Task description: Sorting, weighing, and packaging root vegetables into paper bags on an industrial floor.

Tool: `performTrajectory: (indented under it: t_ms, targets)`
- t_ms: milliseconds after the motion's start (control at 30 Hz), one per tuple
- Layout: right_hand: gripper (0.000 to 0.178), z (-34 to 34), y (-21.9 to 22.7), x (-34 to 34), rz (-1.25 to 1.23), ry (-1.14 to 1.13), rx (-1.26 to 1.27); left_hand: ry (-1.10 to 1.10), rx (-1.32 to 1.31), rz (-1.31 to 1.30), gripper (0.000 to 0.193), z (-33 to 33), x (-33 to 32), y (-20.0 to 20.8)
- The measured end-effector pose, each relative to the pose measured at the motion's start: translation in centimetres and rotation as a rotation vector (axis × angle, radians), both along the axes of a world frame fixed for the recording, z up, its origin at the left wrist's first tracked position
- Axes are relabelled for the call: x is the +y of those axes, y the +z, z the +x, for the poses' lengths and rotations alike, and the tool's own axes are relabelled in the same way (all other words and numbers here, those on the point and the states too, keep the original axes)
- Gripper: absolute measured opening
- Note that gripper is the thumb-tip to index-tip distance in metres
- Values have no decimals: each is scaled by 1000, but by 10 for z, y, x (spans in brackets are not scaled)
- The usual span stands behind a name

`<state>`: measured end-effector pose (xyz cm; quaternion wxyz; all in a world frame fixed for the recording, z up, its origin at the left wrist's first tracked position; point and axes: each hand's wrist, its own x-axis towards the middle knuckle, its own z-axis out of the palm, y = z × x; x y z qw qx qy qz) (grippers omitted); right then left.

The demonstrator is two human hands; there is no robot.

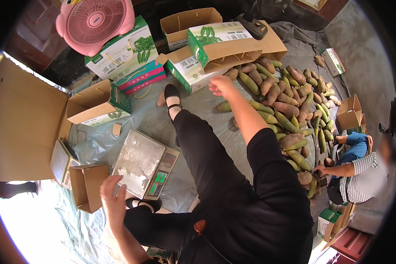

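Note:
My left hand (pixel 113 200) is raised beside the near-left edge of a digital scale (pixel 137 160), fingers bent and apart, with nothing visible in it. The scale has a worn pale plate and lit green displays; no item rests on its plate. Farther off, my right hand (pixel 222 86) reaches out with loosely curled, parted fingers and holds nothing I can see. It is close to a green-and-white carton (pixel 191 72) lying tipped on the sheet. To its right lies a large heap of green radishes (pixel 286 123) mixed with brown-skinned roots (pixel 286 108).
Open cartons stand at the back (pixel 191 24) and left (pixel 90 103). A brown box (pixel 90 187) sits by a second scale (pixel 62 163). A pink fan (pixel 95 22) rests on a carton. Another person (pixel 356 174) sits right of the heap, one hand near the roots. Plastic sheeting (pixel 158 125) covers the floor.

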<state>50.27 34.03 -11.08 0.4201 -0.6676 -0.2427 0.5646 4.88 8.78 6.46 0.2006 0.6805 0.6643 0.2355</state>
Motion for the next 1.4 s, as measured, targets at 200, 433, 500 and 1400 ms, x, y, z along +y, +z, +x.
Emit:
performTrajectory:
  t_ms: [200, 433, 500, 1400]
  targets:
    - [25, 57, -34, 10, -57, -285, 223, -74, 70, -375, 26, 27, 1, -68]
    - [31, 75, -46, 59, 40, -379, 301, 49, 294, -504, 25, 6, -6, -114]
    - [36, 73, -47, 78, 62, -408, 334, 71, 247, -524, 25, 1, -3, -120]
    - [37, 75, -74, -37, 290, -609, 641, 29, 232, -486, 24, 5, -2, -122]
